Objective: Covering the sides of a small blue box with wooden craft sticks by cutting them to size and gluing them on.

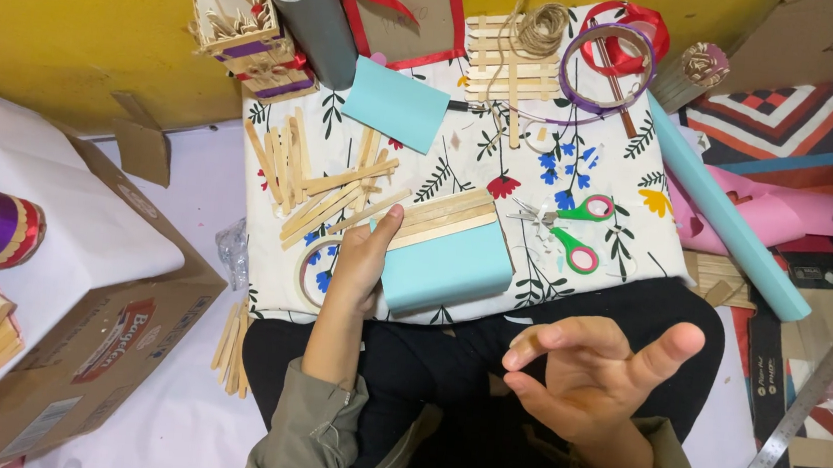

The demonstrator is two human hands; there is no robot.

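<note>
Our left hand (359, 259) presses the half-covered stick panel (445, 252) at the bench's (626, 252) near edge, right hand (590, 380) open and empty, loose sticks (316, 180) unused.

scissors (570, 227) and loose sticks (326, 181) flank the blue panel (445, 272); its near edge lies open.

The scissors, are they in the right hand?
No, the scissors lie on the flowered cloth, while the right hand is empty.
</note>
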